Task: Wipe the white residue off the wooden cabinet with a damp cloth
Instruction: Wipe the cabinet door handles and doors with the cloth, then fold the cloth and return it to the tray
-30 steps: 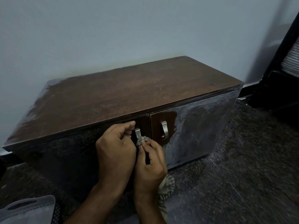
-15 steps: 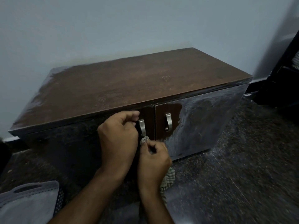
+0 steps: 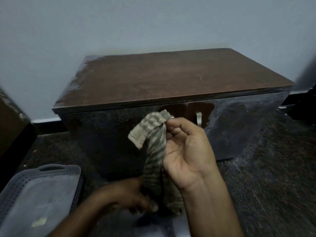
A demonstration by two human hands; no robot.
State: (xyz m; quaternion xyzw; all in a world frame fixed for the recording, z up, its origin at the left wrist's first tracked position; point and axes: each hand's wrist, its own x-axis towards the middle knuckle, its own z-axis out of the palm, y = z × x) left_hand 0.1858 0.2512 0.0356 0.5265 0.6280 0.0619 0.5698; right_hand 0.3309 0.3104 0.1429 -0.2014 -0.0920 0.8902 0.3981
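Left hand (image 3: 131, 195), low and blurred, grips the bottom end of the striped grey-beige cloth (image 3: 154, 151). Right hand (image 3: 186, 149), palm up, pinches the cloth's top between fingertips; cloth hangs off the floor, in front of the cabinet. Grey perforated plastic basket (image 3: 39, 194) at left on floor. Beyond: dark brown wooden cabinet (image 3: 171, 79); white residue on top's left edge and right door.

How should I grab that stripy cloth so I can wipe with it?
Probably bunch the cloth's hanging middle in your palm, coming from the right as the right hand does. It dangles long and floppy, pinched only at the top, while the left hand gathers the bottom.
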